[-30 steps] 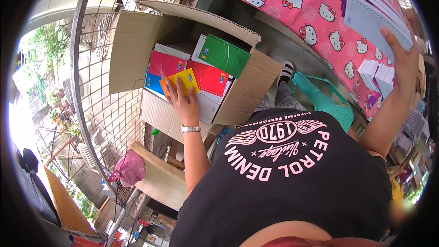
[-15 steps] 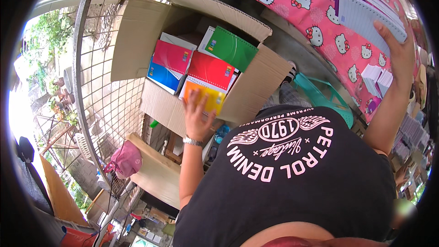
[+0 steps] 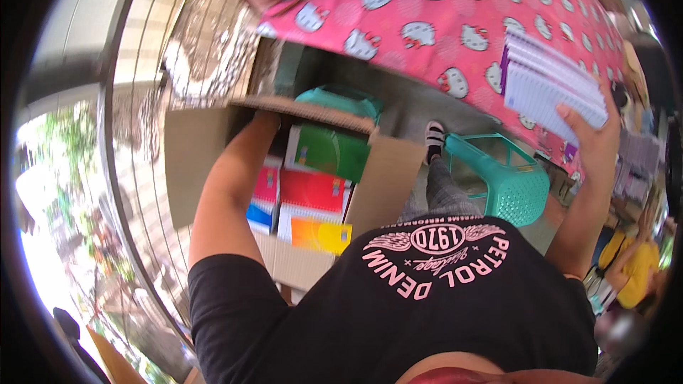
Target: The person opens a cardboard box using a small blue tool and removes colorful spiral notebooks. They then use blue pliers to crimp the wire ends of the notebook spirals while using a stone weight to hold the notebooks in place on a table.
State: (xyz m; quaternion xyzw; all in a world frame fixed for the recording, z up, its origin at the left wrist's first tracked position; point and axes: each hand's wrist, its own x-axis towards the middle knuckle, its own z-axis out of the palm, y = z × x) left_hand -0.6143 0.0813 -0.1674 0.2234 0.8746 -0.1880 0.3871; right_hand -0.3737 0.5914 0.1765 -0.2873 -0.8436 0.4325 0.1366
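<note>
My left forearm (image 3: 231, 171) reaches over the left side of an open cardboard box (image 3: 388, 181). The left hand is down at the box's far left corner, its fingers hidden behind the arm and flap. Inside the box lie spiral notebooks: green (image 3: 331, 153) at the far side, red (image 3: 309, 190) in the middle, yellow (image 3: 320, 235) nearest me, with pink (image 3: 267, 179) and blue (image 3: 260, 217) ones partly covered by my arm. At the right, my right hand (image 3: 594, 128) grips a fanned stack of spiral notebooks (image 3: 548, 92) with lined pages, held near the table edge.
A table with a pink cartoon-cat cloth (image 3: 427, 7) runs along the far side. A teal plastic stool (image 3: 516, 188) stands right of the box, and another stool (image 3: 345, 103) sits beyond it. Wire fencing (image 3: 110, 99) rises at the left. A person in yellow (image 3: 633, 270) is at the far right.
My left hand has left the yellow notebook and gone into the box's far left corner. My view has shifted, so the box appears lower. The right hand still holds its stack.
</note>
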